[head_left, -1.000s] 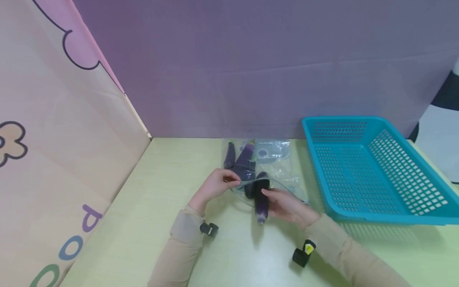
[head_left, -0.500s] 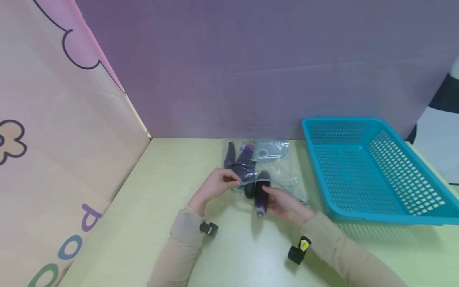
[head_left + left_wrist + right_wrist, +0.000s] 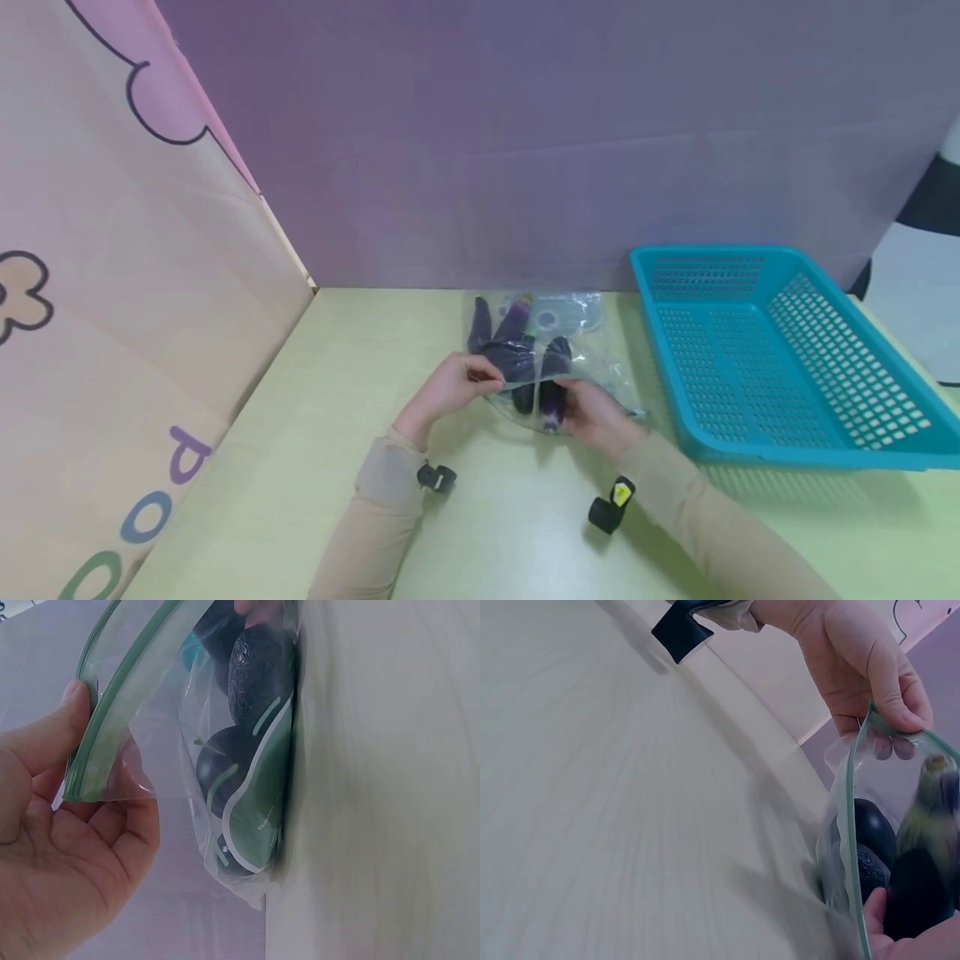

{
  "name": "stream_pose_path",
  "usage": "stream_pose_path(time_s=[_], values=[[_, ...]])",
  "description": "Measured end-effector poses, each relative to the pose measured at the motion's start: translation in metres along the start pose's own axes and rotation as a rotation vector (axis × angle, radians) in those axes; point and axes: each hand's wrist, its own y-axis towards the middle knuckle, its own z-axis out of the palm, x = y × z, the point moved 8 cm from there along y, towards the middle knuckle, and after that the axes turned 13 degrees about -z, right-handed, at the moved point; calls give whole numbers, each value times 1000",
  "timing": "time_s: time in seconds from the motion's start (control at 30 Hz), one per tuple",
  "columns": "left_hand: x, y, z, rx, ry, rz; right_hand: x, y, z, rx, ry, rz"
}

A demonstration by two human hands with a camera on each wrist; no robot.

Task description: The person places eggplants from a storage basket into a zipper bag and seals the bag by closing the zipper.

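Note:
A clear zip bag point(image 3: 585, 315) with a green-edged mouth lies on the table, several dark purple eggplants point(image 3: 513, 323) inside it. My left hand point(image 3: 450, 387) pinches the bag's rim between thumb and fingers and holds the mouth raised; the left wrist view shows the green zip strip point(image 3: 124, 697) in that grip. Within the open mouth, my right hand point(image 3: 600, 417) grips one eggplant point(image 3: 553, 407) near its pale stem end, which points toward me. In the right wrist view this eggplant point(image 3: 922, 862) is slightly blurred, and bag and frame edge hide part of the hand.
To the right stands a turquoise perforated plastic basket point(image 3: 735, 457), with no contents visible. A purple panel point(image 3: 525, 167) rises behind the table's back edge, and a patterned panel point(image 3: 150, 317) borders the left side. Each wrist carries a small black camera point(image 3: 437, 478).
My right hand has moved forward and slightly left, carrying the eggplant deeper into the bag. The left hand has stayed on the rim in nearly the same place.

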Motion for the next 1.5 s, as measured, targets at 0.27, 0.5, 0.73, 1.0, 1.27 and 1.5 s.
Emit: stream_pose_path(time_s=[0.27,0.5,0.73,1.0,1.27,1.5], values=[[0,1,2,15,-3,5,3,13,-3,-139,-51,-102],[0,1,3,13,-2,12,5,26,-3,-151,-282,-158],[2,2,3,11,7,-6,8,31,5,-117,-477,-185],[0,2,4,9,5,5,7,63,-15,-233,-735,-286],[0,3,3,-2,21,27,-6,125,-63,-312,-995,-270],[1,3,4,3,15,24,10,108,-44,-318,-1210,-243]])
